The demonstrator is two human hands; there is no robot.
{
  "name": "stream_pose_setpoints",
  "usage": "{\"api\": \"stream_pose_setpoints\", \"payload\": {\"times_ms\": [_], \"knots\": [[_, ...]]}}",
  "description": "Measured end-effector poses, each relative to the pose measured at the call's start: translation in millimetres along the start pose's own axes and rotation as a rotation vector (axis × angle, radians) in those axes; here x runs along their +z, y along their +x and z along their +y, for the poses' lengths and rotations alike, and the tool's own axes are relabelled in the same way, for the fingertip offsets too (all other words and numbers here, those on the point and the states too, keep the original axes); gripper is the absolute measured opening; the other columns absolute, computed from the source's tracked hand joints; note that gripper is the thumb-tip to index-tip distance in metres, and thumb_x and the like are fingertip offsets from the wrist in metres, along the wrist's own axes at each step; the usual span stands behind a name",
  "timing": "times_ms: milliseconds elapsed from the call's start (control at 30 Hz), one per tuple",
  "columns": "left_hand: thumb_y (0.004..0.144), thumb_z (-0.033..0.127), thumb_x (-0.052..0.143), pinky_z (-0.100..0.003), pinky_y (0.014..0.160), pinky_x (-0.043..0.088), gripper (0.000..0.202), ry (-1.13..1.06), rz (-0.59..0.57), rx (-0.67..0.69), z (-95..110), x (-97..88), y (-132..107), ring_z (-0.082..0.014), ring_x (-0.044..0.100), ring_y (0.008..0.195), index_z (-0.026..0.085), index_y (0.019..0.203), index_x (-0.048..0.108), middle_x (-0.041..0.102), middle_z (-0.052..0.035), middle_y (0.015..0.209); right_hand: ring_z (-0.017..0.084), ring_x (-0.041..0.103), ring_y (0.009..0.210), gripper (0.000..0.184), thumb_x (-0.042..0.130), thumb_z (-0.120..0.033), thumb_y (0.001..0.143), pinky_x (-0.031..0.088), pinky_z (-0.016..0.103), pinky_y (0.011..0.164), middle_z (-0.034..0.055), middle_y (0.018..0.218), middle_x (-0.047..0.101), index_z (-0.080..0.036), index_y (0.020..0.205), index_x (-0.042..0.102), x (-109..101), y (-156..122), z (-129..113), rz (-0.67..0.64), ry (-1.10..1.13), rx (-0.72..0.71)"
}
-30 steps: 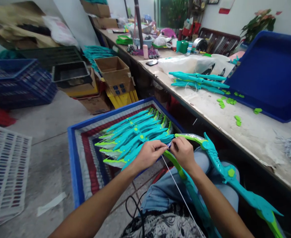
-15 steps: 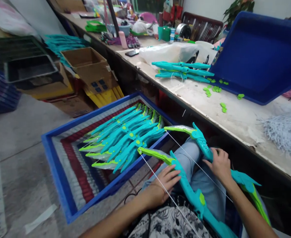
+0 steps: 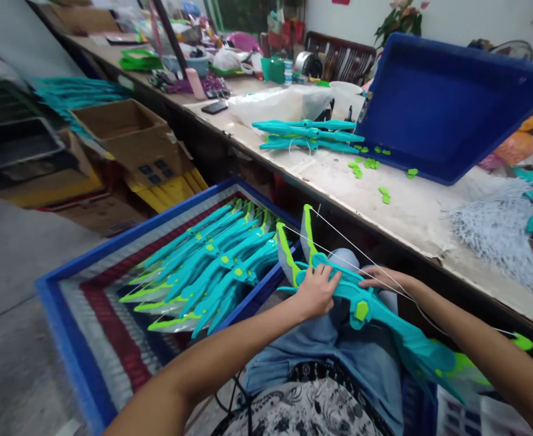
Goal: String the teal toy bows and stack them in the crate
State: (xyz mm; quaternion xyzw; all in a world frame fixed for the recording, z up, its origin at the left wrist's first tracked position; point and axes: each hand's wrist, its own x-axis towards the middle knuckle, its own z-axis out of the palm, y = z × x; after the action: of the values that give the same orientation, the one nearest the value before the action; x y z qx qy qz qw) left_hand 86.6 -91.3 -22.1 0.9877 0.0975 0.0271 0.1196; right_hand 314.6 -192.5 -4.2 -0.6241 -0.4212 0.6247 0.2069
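Even, soft indoor light fills the room, brightest on the pale worktable point(image 3: 412, 209) at the right and far, with only faint shadows under it. The far left is smeared by motion blur, straight lines bow towards the edges, and the near forearms look stretched

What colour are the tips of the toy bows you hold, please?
Lime green tips on the toy bows, head view.
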Motion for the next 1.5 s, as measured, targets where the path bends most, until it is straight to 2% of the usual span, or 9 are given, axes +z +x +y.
{"api": "stream_pose_setpoints", "payload": {"times_ms": [133,200,400,533,633,833,1000,1233,1500], "knots": [[0.077,0.023,0.060,-0.064,0.103,0.026,0.070,0.070,0.019,0.059,-4.0,9.7,21.4,-0.0408,0.034,0.132,0.010,0.141,0.036,0.041,-0.0246,0.141,0.021,0.065,0.087,0.060,0.075,-0.057,0.062,0.050,0.037,0.088,0.0048,0.093,0.071,-0.016,0.106,0.071,-7.7,15.0,6.6,-0.040,0.061,0.015],[0.081,0.020,0.056,-0.065,0.104,0.025,0.056,0.111,0.024,0.079,-4.0,11.5,36.6,-0.0387,0.045,0.124,0.011,0.135,0.045,0.053,-0.0237,0.129,0.022,0.064,0.085,0.060,0.072,-0.061,0.063,0.050,0.037,0.086,0.0047,0.090,0.071,-0.015,0.101,0.072,-8.5,17.3,10.0,-0.021,0.056,0.024],[0.092,0.017,0.040,-0.050,0.088,0.042,0.027,0.107,-0.027,0.124,-10.8,5.6,67.1,-0.0260,0.064,0.083,0.014,0.101,0.066,0.067,-0.0147,0.084,0.020,0.062,0.064,0.066,0.058,-0.075,0.065,0.052,0.034,0.061,0.0069,0.073,0.068,-0.015,0.088,0.072,-5.8,22.3,24.5,0.378,0.065,0.082],[0.092,0.021,0.042,-0.041,0.072,0.045,0.027,0.051,-0.005,0.058,-24.3,8.3,49.4,-0.0261,0.063,0.085,0.020,0.107,0.064,0.066,-0.0126,0.087,0.026,0.065,0.065,0.064,0.069,-0.071,0.050,0.055,0.039,0.059,0.0127,0.077,0.070,-0.019,0.087,0.072,-18.9,14.8,17.0,0.588,0.063,0.113],[0.091,0.026,0.046,-0.040,0.073,0.044,0.028,0.032,0.024,-0.069,-48.8,2.5,4.9,-0.0257,0.062,0.088,0.023,0.112,0.063,0.066,-0.0112,0.092,0.029,0.068,0.073,0.057,0.070,-0.066,0.049,0.057,0.042,0.067,0.0163,0.084,0.072,-0.022,0.085,0.072,-32.8,-10.1,-1.7,0.726,-0.015,0.064],[0.074,0.012,0.056,-0.037,0.081,0.046,0.048,0.068,0.050,-0.678,-150.3,-42.6,-143.8,-0.0254,0.063,0.097,0.024,0.120,0.062,0.065,-0.0098,0.113,0.030,0.070,0.079,0.055,0.060,-0.069,0.056,0.057,0.042,0.074,0.0094,0.082,0.074,-0.026,0.089,0.073,-38.4,-46.4,-46.8,1.147,-0.386,0.012],[0.078,0.022,0.051,-0.039,0.083,0.048,0.048,0.150,-0.005,-1.226,-259.8,-62.4,-221.7,-0.0315,0.061,0.109,0.020,0.126,0.056,0.060,-0.0109,0.129,0.025,0.071,0.087,0.051,0.054,-0.066,0.073,0.056,0.037,0.088,0.0069,0.093,0.074,-0.021,0.088,0.073,-11.7,15.2,-71.8,1.124,-0.628,-0.361],[0.081,0.040,0.051,-0.043,0.084,0.050,0.047,-0.077,-0.076,-1.500,-389.4,-24.9,-218.5,-0.0351,0.059,0.113,0.020,0.123,0.056,0.063,-0.0144,0.125,0.020,0.073,0.080,0.043,0.054,-0.060,0.082,0.060,0.024,0.075,0.0044,0.090,0.076,-0.023,0.086,0.076,12.8,95.7,-44.9,0.700,-0.662,-0.426],[0.081,0.044,0.056,-0.041,0.083,0.050,0.050,-0.153,-0.172,-1.483,-461.2,28.4,-198.3,-0.0360,0.060,0.111,0.017,0.123,0.057,0.064,-0.0153,0.122,0.020,0.073,0.083,0.039,0.058,-0.059,0.080,0.057,0.017,0.076,0.0021,0.092,0.076,-0.027,0.090,0.078,1.4,103.5,1.6,0.518,-0.637,-0.233]]}}
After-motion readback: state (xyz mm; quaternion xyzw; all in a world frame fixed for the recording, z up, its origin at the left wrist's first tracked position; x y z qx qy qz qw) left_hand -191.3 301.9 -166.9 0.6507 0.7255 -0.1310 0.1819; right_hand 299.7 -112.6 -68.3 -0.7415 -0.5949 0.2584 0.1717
